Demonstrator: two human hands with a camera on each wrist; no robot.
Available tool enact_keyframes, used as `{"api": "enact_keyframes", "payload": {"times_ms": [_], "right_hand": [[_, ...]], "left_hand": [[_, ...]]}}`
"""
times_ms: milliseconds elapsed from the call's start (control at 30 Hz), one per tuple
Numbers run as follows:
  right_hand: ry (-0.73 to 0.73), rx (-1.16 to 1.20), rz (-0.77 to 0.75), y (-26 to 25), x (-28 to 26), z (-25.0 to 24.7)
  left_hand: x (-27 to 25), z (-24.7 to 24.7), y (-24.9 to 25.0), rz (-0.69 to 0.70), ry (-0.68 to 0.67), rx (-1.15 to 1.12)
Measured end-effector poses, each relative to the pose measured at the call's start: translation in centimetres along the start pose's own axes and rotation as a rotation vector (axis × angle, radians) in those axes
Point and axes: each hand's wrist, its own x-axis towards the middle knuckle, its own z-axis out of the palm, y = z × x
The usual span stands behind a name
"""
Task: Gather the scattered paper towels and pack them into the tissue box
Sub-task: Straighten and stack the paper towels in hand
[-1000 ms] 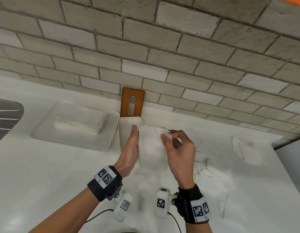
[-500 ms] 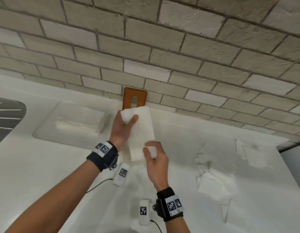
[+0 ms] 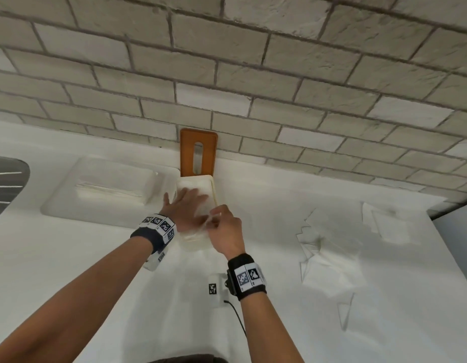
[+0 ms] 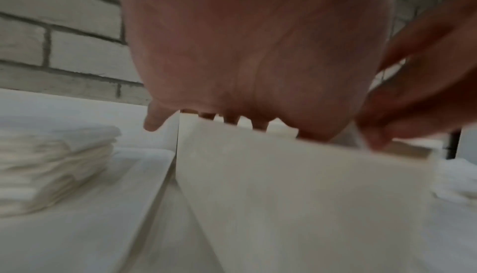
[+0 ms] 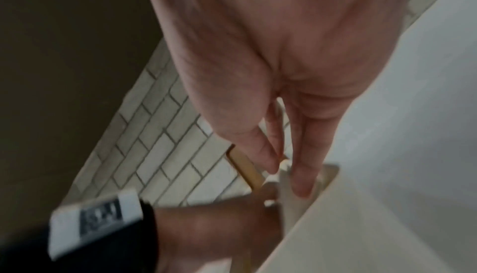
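the box (image 3: pixel 198 242) sits open on the white counter (image 3: pixel 122 297), its far end against the brick wall (image 3: pixel 227 61), with its orange lid (image 3: pixel 198 153) standing upright against the bricks. a folded towel (image 3: pixel 198 191) lies inside the box. the left hand (image 3: pixel 186 205) lies flat on that towel, fingers straight and spread, pressing down; the left wrist view shows the palm over the box's near wall (image 4: pixel 296 185) with fingertips (image 4: pixel 153 123) reaching past the rim. the right hand (image 3: pixel 225 231) is at the box's near right corner, thumb and fingers pinching an edge of the towel; in the right wrist view its fingers (image 5: pixel 302 175) point down into the box beside the left forearm. more loose towels (image 3: pixel 329 255) lie crumpled on the counter to the right, well apart from the box, and another flat sheet (image 3: pixel 387 221) lies further right near the wall. left of the box, touching its side, a white tray (image 3: pixel 69 205) holds a neat stack (image 3: pixel 111 189) of folded towels. a dark grate (image 3: pixel 7 184) shows at the far left edge.
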Motion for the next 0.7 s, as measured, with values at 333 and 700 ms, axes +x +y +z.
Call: {"api": "enact_keyframes", "payload": {"times_ms": [333, 700], "right_hand": [[0.458, 0.012, 0.09, 17.1, -8.2, -15.7], [0.03, -0.421, 0.491, 36.8, -15.2, -25.0]], "left_hand": [[-3.0, 1.5, 10.0, 0.242, 0.659, -0.245], [-1.8, 14.5, 31.0, 0.206, 0.009, -0.325]]}}
